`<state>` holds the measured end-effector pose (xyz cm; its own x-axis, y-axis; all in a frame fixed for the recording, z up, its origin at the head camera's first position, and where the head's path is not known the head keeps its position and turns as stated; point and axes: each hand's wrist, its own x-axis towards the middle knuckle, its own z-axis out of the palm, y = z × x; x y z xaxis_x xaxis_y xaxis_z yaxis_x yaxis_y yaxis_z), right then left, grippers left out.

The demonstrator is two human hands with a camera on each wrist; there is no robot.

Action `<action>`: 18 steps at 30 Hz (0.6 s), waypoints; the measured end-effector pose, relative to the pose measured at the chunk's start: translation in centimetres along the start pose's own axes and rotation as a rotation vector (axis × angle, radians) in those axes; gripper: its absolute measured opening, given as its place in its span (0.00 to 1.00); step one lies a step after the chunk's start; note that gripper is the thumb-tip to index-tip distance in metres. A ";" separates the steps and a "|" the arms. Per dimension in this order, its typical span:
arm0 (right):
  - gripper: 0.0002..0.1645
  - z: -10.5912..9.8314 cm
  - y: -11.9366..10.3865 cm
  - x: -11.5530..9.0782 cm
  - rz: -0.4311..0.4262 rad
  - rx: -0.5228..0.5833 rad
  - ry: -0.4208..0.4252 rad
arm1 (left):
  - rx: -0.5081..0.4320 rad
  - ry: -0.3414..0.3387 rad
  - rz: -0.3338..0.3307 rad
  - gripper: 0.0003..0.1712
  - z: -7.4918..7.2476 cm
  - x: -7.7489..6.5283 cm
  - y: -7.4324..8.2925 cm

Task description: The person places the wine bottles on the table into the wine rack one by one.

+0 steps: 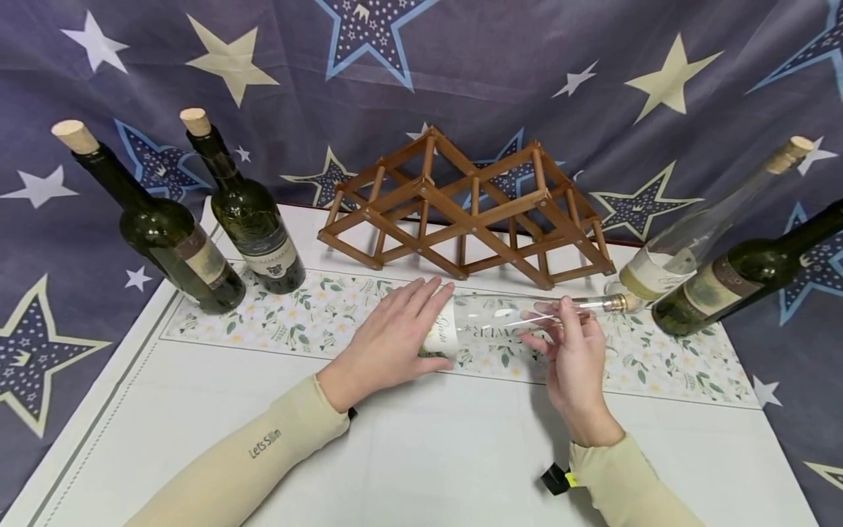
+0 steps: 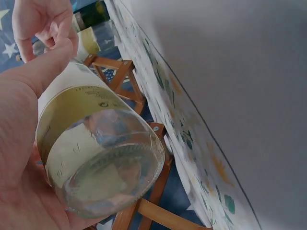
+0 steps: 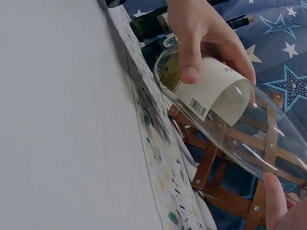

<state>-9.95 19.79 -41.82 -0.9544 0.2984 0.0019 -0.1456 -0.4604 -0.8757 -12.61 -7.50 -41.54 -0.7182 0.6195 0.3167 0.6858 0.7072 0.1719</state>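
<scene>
A clear glass wine bottle [image 1: 497, 315] with a pale label is held on its side over the floral runner, its neck pointing right. My left hand [image 1: 395, 329] grips it round the labelled lower body, thumb on the near side and fingers over the far side. At the neck, the thumb and fingers of my right hand [image 1: 576, 359] hold the glass. A cork stopper [image 1: 619, 302] closes the neck. The bottle's round base [image 2: 110, 177] faces the left wrist view. In the right wrist view, a barcode shows on the label [image 3: 211, 91].
Behind the bottle stands a wooden lattice wine rack [image 1: 424, 187]. Two corked dark green bottles, one farther left [image 1: 154, 234] and one nearer the rack [image 1: 253, 227], stand at left. A corked clear bottle [image 1: 665, 256] and another green bottle [image 1: 731, 282] are at right. A star-patterned curtain [image 1: 158, 44] hangs behind.
</scene>
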 end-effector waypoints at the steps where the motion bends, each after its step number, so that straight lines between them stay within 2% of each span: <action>1: 0.24 0.0 0.1 0.0 0.000 0.002 -0.002 | 0.001 0.001 0.000 0.66 0.1 0.0 0.0; 6: 0.22 0.1 0.3 -0.3 0.001 0.007 -0.009 | 0.007 -0.012 -0.012 0.66 0.3 0.1 0.1; 13: 0.30 0.1 0.7 -0.4 0.006 0.010 -0.015 | 0.020 -0.010 -0.021 0.64 0.5 0.0 -0.1; 18: 0.25 0.1 0.9 -0.4 0.011 0.007 -0.018 | 0.039 -0.006 -0.009 0.61 0.6 0.0 -0.2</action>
<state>-9.71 19.19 -42.51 -0.9605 0.2782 0.0005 -0.1364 -0.4696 -0.8723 -12.79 -7.43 -42.15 -0.7255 0.6149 0.3091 0.6741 0.7256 0.1385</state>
